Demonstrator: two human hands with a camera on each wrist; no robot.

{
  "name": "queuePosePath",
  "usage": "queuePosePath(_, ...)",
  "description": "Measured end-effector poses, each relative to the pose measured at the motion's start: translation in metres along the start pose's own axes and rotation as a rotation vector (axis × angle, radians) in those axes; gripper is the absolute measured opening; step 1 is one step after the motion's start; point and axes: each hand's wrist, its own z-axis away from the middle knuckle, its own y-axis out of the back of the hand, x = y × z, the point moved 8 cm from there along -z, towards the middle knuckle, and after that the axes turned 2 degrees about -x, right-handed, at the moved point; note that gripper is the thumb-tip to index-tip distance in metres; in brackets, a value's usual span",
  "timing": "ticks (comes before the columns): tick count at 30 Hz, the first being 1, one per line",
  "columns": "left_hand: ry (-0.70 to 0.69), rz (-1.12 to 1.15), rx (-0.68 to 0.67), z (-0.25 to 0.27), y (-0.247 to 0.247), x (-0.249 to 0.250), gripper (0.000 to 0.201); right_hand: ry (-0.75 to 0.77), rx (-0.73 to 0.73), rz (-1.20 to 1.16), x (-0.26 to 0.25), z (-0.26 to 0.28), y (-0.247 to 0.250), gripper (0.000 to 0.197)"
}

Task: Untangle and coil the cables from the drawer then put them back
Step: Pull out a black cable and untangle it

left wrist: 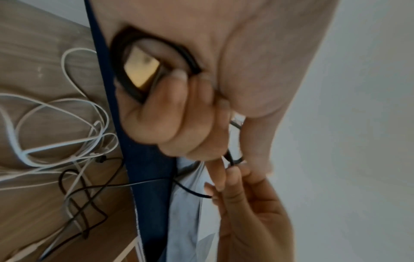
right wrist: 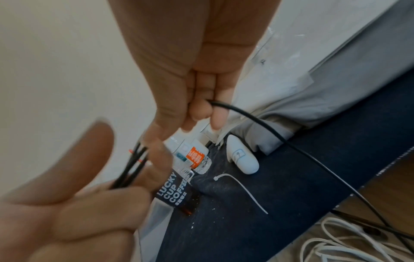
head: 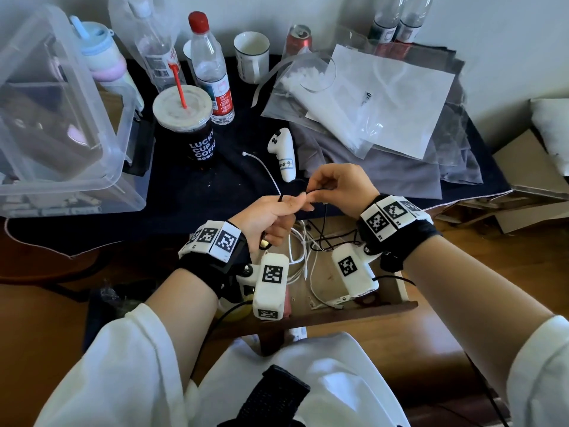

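A thin black cable point(head: 325, 218) runs from my hands down into the open wooden drawer point(head: 332, 312). My left hand point(head: 271, 215) grips several coiled loops of it point(left wrist: 154, 70) in curled fingers, and the loops stick out past the thumb point(right wrist: 132, 168). My right hand point(head: 335, 183) pinches the free run of the same cable point(right wrist: 257, 122) just beside the left fingertips. Tangled white cables point(head: 300, 260) and more black cable point(left wrist: 82, 203) lie in the drawer below. A white cable tie point(head: 261, 167) lies on the dark cloth beyond my hands.
On the dark cloth stand a coffee cup with a red straw point(head: 191, 124), water bottles point(head: 212, 72), a white mug point(head: 251, 55) and a white controller point(head: 284, 154). A clear plastic box point(head: 61, 118) sits left. Plastic bags point(head: 369, 97) on grey cloth lie right.
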Motion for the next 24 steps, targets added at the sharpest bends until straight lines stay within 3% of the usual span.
queuePosePath(4, -0.119, -0.019, 0.033, 0.002, 0.003, 0.012, 0.021, 0.019, -0.008, -0.058, 0.009, -0.001, -0.003, 0.009)
queuePosePath(10, -0.292, 0.273, 0.068, 0.015, 0.019, 0.032, 0.027, -0.060, -0.152, -0.072, 0.045, 0.004, -0.027, 0.023)
queuePosePath(14, -0.300, 0.298, 0.159, 0.013, 0.029, 0.030, 0.030, -0.114, -0.104, -0.126, 0.051, 0.010, -0.030, 0.033)
queuePosePath(18, -0.280, 0.236, 0.228, 0.007, 0.029, 0.020, 0.023, -0.065, -0.031, -0.003, 0.030, 0.008, -0.032, 0.036)
queuePosePath(24, -0.372, 0.240, 0.242, -0.005, 0.025, 0.026, 0.041, -0.194, -0.134, -0.094, 0.023, 0.008, -0.056, 0.055)
